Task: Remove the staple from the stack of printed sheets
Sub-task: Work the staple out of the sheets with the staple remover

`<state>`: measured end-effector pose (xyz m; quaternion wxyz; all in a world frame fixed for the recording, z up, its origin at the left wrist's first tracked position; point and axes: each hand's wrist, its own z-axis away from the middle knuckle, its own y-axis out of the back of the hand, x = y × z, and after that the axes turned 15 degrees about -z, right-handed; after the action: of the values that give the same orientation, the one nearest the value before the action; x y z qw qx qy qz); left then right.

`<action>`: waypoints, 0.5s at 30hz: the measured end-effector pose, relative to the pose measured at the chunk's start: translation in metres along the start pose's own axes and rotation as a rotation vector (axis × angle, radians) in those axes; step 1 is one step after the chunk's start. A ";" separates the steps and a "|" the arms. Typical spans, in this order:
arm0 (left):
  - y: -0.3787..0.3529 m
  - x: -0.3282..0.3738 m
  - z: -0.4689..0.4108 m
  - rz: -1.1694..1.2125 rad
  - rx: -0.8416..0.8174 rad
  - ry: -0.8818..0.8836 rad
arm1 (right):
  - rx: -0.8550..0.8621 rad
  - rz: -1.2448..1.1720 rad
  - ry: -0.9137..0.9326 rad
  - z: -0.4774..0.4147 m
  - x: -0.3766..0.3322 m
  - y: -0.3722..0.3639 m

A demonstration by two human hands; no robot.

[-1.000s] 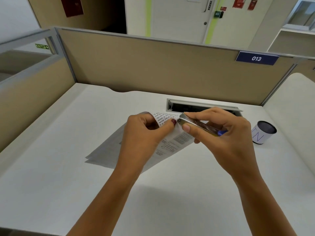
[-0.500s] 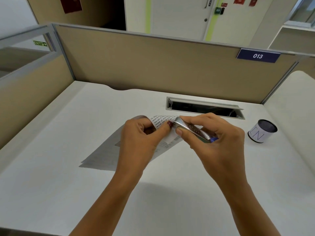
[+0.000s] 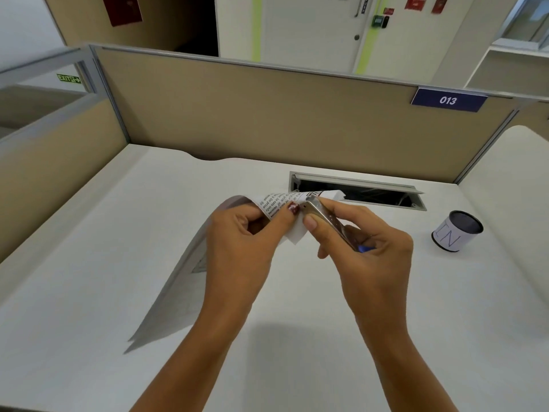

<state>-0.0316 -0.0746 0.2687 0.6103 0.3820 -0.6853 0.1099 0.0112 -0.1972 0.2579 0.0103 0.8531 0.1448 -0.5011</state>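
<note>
One stack of printed sheets (image 3: 178,289) is lifted off the desk (image 3: 89,263), its far corner curled up toward twelve o'clock while the near edge trails down at seven o'clock. The left hand (image 3: 240,242) has its grip pinched on that curled corner, thumb on the printed face. The right hand (image 3: 365,248) is clenched around one slim metal tool (image 3: 326,218) (blue-tipped at the rear), its nose touching the corner just beside the left thumb. The staple itself is too small to make out; presumably it sits under the tool's tip. The paper is light, limp and tears easily, so holding it close beside the staple seems wise. One lettered cup (image 3: 456,231) stands at three o'clock, well apart.
</note>
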 end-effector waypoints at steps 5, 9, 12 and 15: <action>0.002 0.002 -0.002 0.055 -0.065 0.030 | -0.001 -0.196 -0.168 -0.005 -0.004 0.003; 0.002 -0.001 -0.004 0.073 -0.047 0.088 | 0.052 -0.116 -0.098 -0.004 -0.006 0.002; 0.001 -0.002 -0.005 0.062 -0.051 0.117 | 0.076 0.087 0.034 -0.002 -0.008 0.004; -0.002 -0.004 -0.006 0.057 -0.040 0.133 | 0.033 0.274 0.166 -0.003 -0.014 0.006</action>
<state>-0.0263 -0.0705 0.2660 0.6587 0.3418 -0.6558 0.1386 0.0090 -0.2056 0.2703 0.0524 0.9035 0.0194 -0.4250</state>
